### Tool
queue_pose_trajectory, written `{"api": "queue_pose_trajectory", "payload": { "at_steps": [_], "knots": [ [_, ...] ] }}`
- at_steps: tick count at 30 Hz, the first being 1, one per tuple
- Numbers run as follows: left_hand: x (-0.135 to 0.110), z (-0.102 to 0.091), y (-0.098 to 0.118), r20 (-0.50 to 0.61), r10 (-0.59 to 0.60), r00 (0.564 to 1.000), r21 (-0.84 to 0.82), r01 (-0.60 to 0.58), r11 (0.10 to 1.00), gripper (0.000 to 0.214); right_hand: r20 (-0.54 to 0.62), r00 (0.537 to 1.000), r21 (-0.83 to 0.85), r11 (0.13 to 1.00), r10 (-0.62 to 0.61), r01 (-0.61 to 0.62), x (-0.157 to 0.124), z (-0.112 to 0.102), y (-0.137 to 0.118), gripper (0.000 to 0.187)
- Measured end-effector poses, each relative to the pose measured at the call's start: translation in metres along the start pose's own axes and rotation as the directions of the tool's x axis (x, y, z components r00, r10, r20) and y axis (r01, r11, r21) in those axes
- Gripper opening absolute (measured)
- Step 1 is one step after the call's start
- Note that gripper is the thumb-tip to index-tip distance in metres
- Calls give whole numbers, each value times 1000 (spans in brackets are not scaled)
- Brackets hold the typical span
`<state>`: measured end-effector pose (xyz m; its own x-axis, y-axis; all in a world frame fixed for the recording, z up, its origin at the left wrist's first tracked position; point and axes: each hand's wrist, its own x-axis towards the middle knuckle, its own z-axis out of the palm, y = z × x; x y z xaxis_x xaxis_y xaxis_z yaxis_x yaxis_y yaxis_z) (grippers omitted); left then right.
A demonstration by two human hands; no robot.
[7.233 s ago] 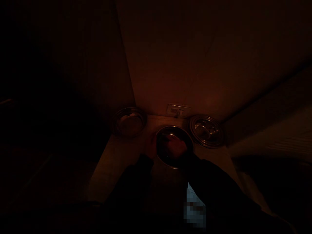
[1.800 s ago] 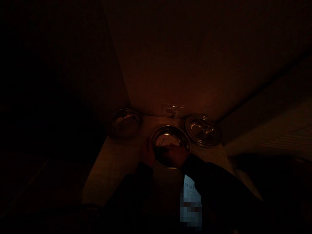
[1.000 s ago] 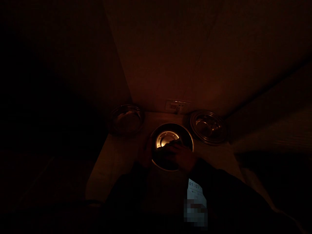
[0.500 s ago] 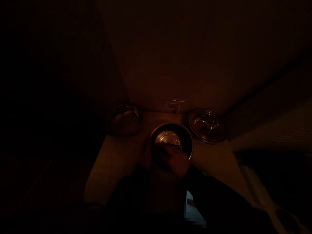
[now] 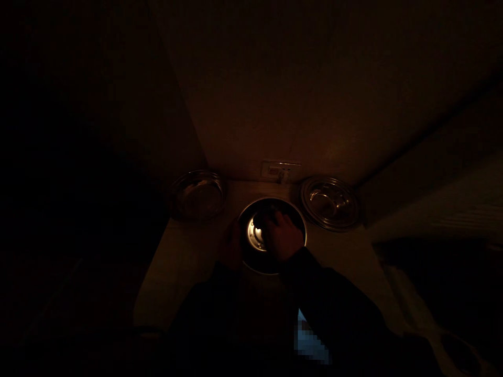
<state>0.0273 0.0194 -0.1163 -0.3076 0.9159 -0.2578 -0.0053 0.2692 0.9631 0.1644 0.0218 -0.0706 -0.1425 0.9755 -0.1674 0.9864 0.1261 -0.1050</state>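
In dim light, a round metal bowl (image 5: 248, 262) with a bright rim stands at the middle of the small table. Its shiny bottom (image 5: 256, 242) catches the light. My right hand (image 5: 287, 236) reaches inside, fingers curled over a dark, pad-like thing (image 5: 265, 215) pressed to the inner surface; its exact kind is too dark to tell. Against the bowl's left rim rests my left hand (image 5: 231, 245), gripping the side, with its fingers mostly lost in shadow.
Clear-looking shiny dishes (image 5: 198, 196) sit at the back left of the table (image 5: 173, 272). A stack of shiny round plates (image 5: 330, 204) is at the back right. Behind, the wall carries a socket plate (image 5: 281, 168) with something plugged in.
My right hand has moved up and slightly right inside the bowl, carrying the dark pad from the lower part to the upper part. My left hand stays at the rim.
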Motion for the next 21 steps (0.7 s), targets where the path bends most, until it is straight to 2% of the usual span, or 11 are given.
{"api": "queue_pose_trajectory", "payload": {
  "at_steps": [4, 6, 10, 13, 16, 18, 21],
  "knots": [
    [3, 1, -2, -30, 6, 1000, 13, -5, 1000, 34, 99, 970, 26, 975, -221, 220, -13, 10, -15, 39],
    [4, 1, -1, -35, 40, 999, 23, -39, 999, 34, 142, 953, 38, 963, -269, 267, -20, 12, -18, 39],
    [4, 4, 0, -28, 62, 998, 2, -62, 998, 33, 139, 961, 16, 971, -238, 238, -17, 6, -11, 38],
    [3, 5, 1, -18, 67, 998, -18, -67, 998, 34, 66, 990, -8, 993, -121, 122, -4, -2, -1, 40],
    [1, 5, -1, -33, 40, 999, -34, -41, 999, 36, 47, 999, -23, 1000, -6, 7, 5, -7, 2, 42],
    [1, 5, -4, -27, 34, 999, -46, -35, 998, 38, 43, 999, -20, 1000, -6, 7, 6, -6, 1, 43],
    [3, 4, -8, -55, 30, 998, -30, -32, 999, 39, 57, 992, 18, 994, -111, 110, -2, 1, -4, 40]
  ]
}}
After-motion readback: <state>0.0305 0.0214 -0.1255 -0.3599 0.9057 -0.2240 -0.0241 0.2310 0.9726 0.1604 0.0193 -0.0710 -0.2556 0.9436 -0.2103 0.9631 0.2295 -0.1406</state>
